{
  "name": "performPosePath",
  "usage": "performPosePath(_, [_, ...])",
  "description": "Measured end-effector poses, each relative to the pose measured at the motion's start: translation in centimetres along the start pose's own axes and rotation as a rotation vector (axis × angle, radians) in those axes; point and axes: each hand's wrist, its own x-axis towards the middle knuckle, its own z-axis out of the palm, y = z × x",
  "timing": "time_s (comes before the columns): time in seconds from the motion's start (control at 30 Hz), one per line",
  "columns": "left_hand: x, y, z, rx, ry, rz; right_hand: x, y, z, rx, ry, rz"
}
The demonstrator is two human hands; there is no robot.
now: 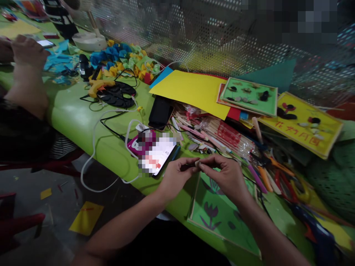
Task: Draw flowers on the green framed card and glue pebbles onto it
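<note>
My left hand [175, 177] and my right hand [226, 176] meet fingertip to fingertip above the near edge of the green table. Between their pinched fingers is a small pale piece [197, 163], too small to name. Below them lies a green framed picture [222, 225] with dark tulip-like shapes, partly covered by my right hand and forearm. A phone with a lit screen [162, 157] rests just left of my left hand. Beyond the hands are bundled wooden sticks [222, 133] in clear wrap.
A yellow sheet [191, 90] and framed pebble pictures [251, 96] lie at the back. Scissors [285, 184] and a blue tool [316, 229] are at right. An orange glue gun [101, 88] sits on a black stand, near white cables. Another person's arm [29, 81] is at left.
</note>
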Motion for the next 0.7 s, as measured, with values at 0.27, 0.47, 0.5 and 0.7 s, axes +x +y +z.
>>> performPosePath(0.27, [0.07,-0.47,0.06,-0.046,0.009,0.004,0.18,0.52,-0.46,0.192,-0.023,0.103])
performPosePath(0.47, [-0.11,-0.24,0.09,0.017,0.033,0.025,0.56,0.64,-0.10,0.225,-0.010,0.142])
performPosePath(0.5, [-0.13,-0.19,0.08,0.023,0.038,0.026,0.57,0.64,-0.01,0.232,-0.005,0.141])
performPosePath(0.7, [-0.04,-0.27,0.09,0.002,0.039,0.011,0.42,0.82,0.09,0.262,0.009,0.139])
